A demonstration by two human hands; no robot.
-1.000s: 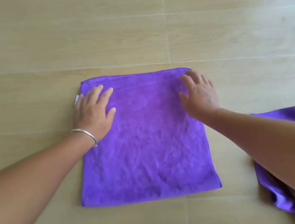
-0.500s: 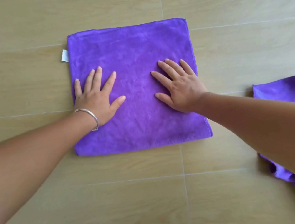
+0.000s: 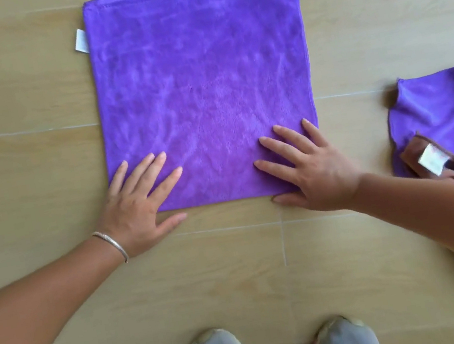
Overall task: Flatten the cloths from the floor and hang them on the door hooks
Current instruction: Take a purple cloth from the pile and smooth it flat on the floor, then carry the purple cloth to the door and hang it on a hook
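Both hands' fingers (image 3: 155, 165) on cloth (image 3: 202, 85)

1. Setting: indoor room, likely a home.
2. Floor (image 3: 64, 319): wood-look beige tiles, pale grout lines.
3. Household cloths: purple cloth (image 3: 202, 85) spread flat; second purple cloth (image 3: 449, 110) beside it.

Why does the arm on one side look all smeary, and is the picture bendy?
Head view: the right forearm and right hand look slightly motion-blurred, while the flat square purple cloth and left hand are sharper; the wide lens bows the beige tiled floor lines a little; light is soft and even, no glare, only faint shadows.
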